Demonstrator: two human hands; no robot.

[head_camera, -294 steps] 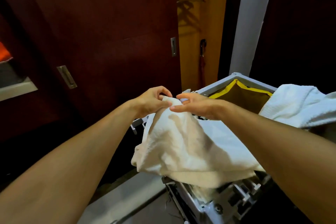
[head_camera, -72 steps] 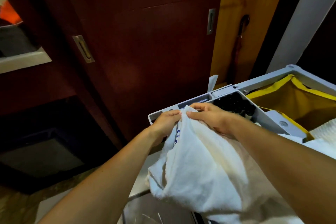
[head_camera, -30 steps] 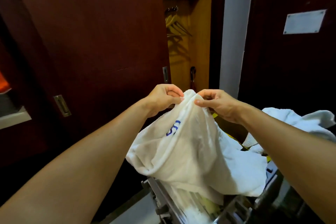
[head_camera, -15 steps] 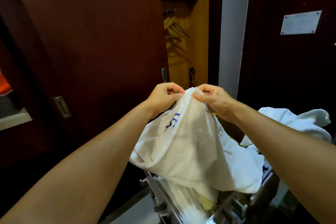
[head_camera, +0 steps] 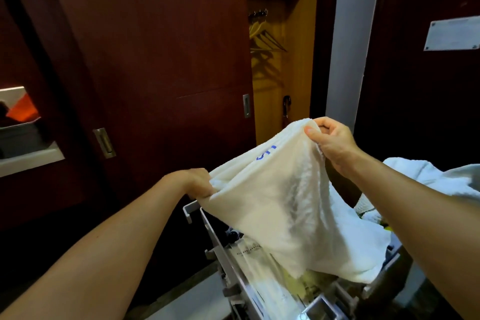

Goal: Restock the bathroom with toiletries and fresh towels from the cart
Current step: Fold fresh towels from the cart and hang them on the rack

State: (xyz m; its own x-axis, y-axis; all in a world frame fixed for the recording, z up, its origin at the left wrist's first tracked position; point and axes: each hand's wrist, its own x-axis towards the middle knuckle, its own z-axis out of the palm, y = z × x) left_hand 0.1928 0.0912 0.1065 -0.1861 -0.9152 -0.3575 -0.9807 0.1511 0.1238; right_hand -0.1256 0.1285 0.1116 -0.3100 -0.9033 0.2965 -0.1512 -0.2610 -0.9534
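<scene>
Fingers of the right hand [head_camera: 331,139] are curled tight, thumb pressed against forefinger, pinching the top edge of a white towel [head_camera: 280,205] right of centre in the frame. Left hand [head_camera: 196,183], lower and left of centre, has its fingers closed round the towel's other edge, bunching the cloth in its grip. Between the two hands the towel is stretched on a slant, high at the right and low at the left, with blue lettering [head_camera: 265,153] showing near its upper fold; what it reads cannot be made out. Its lower part drapes down over the grey cart [head_camera: 215,236] in the bottom centre, where clear plastic-wrapped items [head_camera: 262,291] lie in the tray. More white towels [head_camera: 436,179] are heaped at the right edge. Behind, dark red wooden sliding doors [head_camera: 155,60] fill the upper left, and an open wardrobe with hangers [head_camera: 265,39] sits upper centre
</scene>
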